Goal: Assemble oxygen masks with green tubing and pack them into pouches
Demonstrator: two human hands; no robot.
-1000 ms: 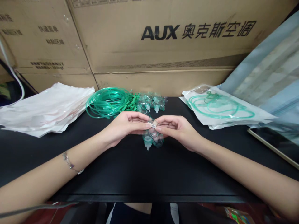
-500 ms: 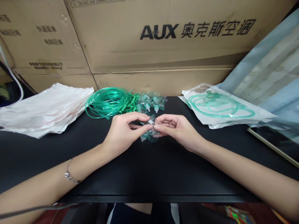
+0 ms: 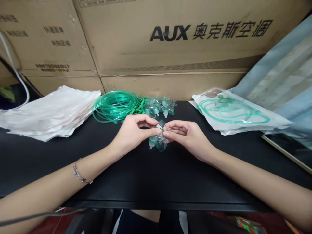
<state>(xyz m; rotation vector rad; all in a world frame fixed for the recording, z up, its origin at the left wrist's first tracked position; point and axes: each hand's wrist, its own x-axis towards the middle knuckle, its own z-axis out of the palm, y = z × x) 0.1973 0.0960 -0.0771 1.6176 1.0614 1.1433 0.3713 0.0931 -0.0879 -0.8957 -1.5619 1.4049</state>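
Note:
A small clear-green oxygen mask [image 3: 162, 146] is held up between my two hands over the middle of the black table. My left hand [image 3: 133, 134] pinches its upper left side, thumb and fingertips at a small light strip on the mask. On the other side my right hand [image 3: 188, 136] pinches the mask, its thumb close to the left thumb. Below my left fingers shows a pale-tipped green connector [image 3: 151, 143]; whether it belongs to the held mask I cannot tell. Just behind lie several more clear masks [image 3: 161, 105] with pale connectors.
Coiled green tubing [image 3: 114, 107] with green straps [image 3: 139, 105] lies behind my left hand. White paper-backed pouches [image 3: 48, 113] are stacked at the left. At the right are a bagged tubing set [image 3: 231, 109] and a phone [image 3: 290, 151]. A large cardboard box [image 3: 170, 58] stands behind.
The whole view has shifted slightly, so things sit a little further right. Both hands keep their pinch on the mask, and more of its lower part shows between them.

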